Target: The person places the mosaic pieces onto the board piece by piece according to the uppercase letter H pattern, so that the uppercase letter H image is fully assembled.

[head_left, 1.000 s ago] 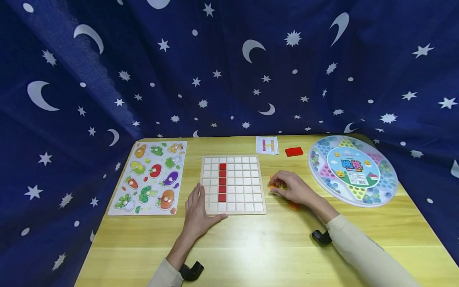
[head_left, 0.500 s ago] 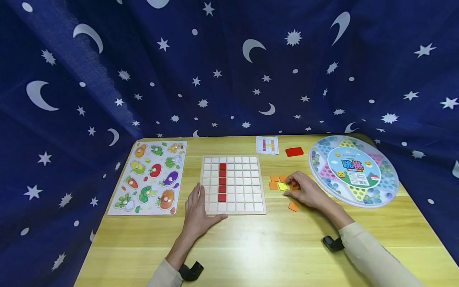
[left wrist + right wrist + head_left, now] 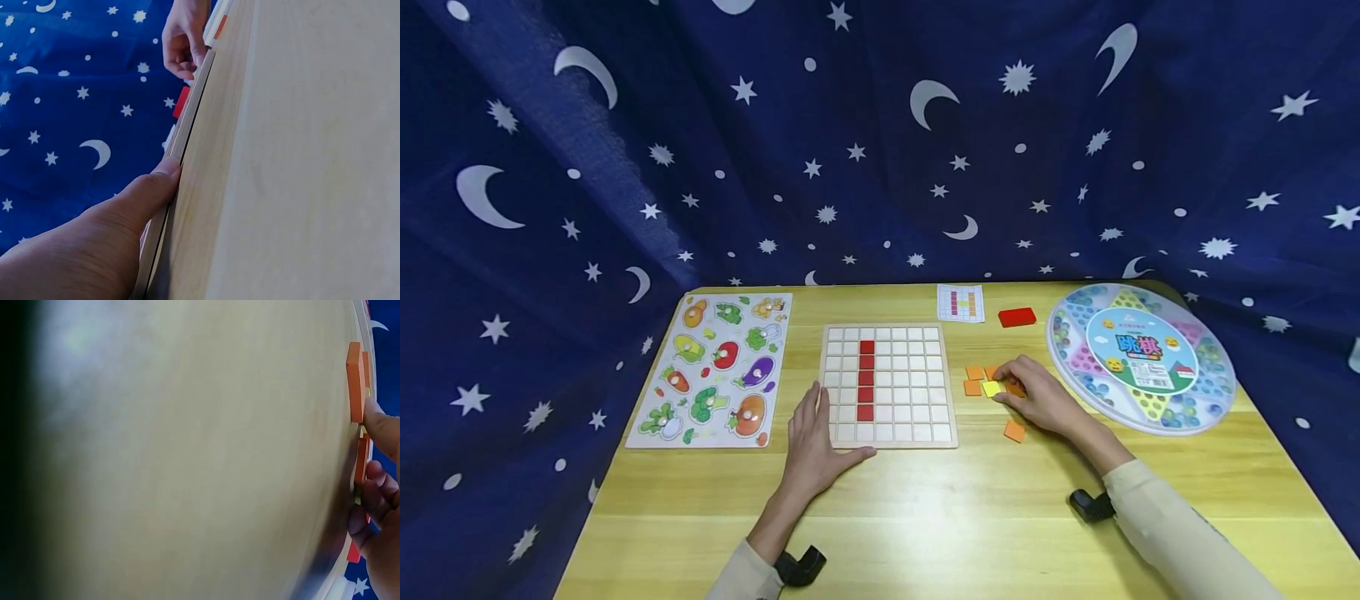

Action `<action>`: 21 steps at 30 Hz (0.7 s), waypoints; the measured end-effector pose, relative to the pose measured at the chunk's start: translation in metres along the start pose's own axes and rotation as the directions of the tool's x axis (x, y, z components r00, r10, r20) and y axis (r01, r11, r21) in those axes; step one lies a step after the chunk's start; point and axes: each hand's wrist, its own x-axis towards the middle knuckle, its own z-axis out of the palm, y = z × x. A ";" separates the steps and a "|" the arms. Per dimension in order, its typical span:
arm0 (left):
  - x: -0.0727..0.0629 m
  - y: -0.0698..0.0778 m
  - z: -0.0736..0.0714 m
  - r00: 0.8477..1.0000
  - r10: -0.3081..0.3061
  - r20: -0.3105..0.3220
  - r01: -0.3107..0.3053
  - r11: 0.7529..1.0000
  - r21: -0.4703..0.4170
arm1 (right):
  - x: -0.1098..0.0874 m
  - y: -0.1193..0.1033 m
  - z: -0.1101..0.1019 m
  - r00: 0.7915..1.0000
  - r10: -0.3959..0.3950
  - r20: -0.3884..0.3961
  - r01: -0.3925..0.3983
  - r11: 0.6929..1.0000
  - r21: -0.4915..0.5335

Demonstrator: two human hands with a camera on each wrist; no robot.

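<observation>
My left hand (image 3: pixel 812 450) rests at the near left corner of a wooden grid board (image 3: pixel 910 433). Its fingers lie along the left edge, and the thumb (image 3: pixel 156 187) presses the near edge. One column of the grid holds several red tiles (image 3: pixel 866 378). To the right of the board, my right hand (image 3: pixel 1037 396) pinches a yellow square tile (image 3: pixel 991 389) between thumb and index finger, low over the table. Several orange tiles (image 3: pixel 972 387) surround it, some partly hidden under the fingers. One more orange tile (image 3: pixel 1014 431) lies apart, nearer the front.
A printed pattern card (image 3: pixel 960 303) and a red block (image 3: pixel 1017 317) lie behind the tiles. On the right is a round Chinese checkers set (image 3: pixel 1142 358); on the left, a vegetable puzzle board (image 3: pixel 707 375). A dark star-patterned cloth (image 3: pixel 880 167) hangs behind the table.
My right hand has moved right from the left orange tiles to the yellow tile, uncovering the orange ones. During the last half second it has barely shifted. My left hand has stayed put.
</observation>
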 end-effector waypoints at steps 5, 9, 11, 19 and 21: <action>0.000 0.000 0.000 1.000 0.002 0.000 -0.002 1.000 0.009 | 0.000 -0.001 0.000 1.000 -0.012 -0.009 0.012 1.000 0.004; -0.001 0.000 0.000 1.000 0.004 0.002 -0.004 1.000 0.009 | -0.002 -0.001 0.001 1.000 -0.010 -0.007 0.010 1.000 0.018; -0.001 0.000 0.000 1.000 0.007 0.000 -0.007 1.000 0.008 | -0.002 -0.001 0.001 1.000 -0.002 -0.003 0.002 1.000 0.017; 0.000 0.000 0.001 0.998 0.049 -0.041 -0.048 0.998 0.029 | -0.001 -0.001 0.001 1.000 0.005 -0.010 -0.005 1.000 0.018; 0.000 0.000 0.001 0.998 0.043 -0.036 -0.042 0.999 0.025 | -0.001 -0.001 0.001 1.000 0.006 -0.010 -0.006 1.000 0.017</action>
